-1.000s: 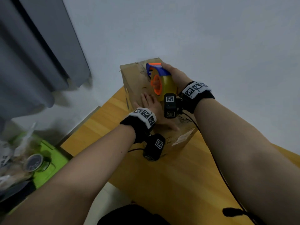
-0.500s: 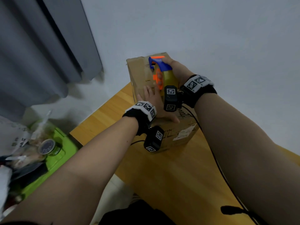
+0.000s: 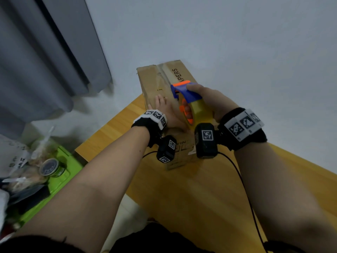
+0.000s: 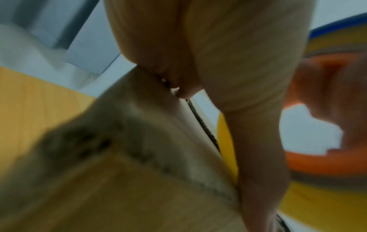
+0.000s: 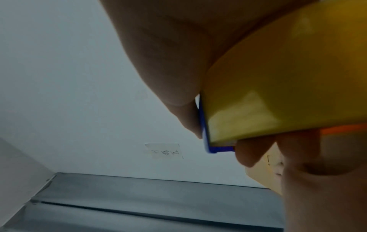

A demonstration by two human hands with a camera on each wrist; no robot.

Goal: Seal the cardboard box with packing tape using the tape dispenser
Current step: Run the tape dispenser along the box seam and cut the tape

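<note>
— Cardboard box (image 3: 155,83) sits where?
— On the wooden table (image 3: 191,194); left hand (image 3: 166,111) flat on its lid, fingers straight.
— Dispenser?
— Right hand (image 3: 211,99) wraps the tape dispenser (image 3: 189,103) (blue-orange, yellow roll) over the seam.

— What can't you make out?
— My left wrist view blurs the brown cardboard box (image 4: 123,180). My right hand (image 3: 209,99) hides most of the blue-and-orange tape dispenser (image 3: 184,92) grip.
— And the print?
— Partly covered; I can't read it.

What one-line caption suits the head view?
Right hand runs a tape dispenser along a cardboard box while the left hand steadies it.
</note>
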